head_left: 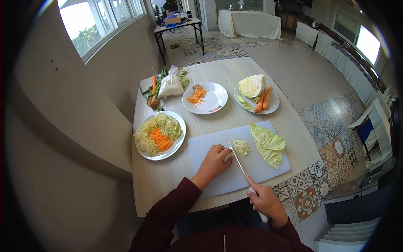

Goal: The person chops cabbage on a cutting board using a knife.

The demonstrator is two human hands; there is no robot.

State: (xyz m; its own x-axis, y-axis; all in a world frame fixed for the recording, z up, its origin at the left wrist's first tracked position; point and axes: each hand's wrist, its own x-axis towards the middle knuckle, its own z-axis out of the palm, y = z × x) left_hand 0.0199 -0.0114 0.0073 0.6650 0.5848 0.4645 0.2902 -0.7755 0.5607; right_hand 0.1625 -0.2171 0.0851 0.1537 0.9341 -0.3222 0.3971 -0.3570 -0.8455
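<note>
On the white cutting board, my left hand has its fingers curled over a small pale piece of cabbage. My right hand grips the white handle of a knife, whose blade lies just right of my left fingertips. Shredded cabbage is piled beside the blade. Farther right on the board rests a large cabbage leaf. A white plate left of the board holds shredded cabbage and orange carrot strips.
Behind the board, one plate holds carrot shreds; another holds a cabbage piece and carrots. A plastic bag and greens occupy the back left corner. A wall runs along the left.
</note>
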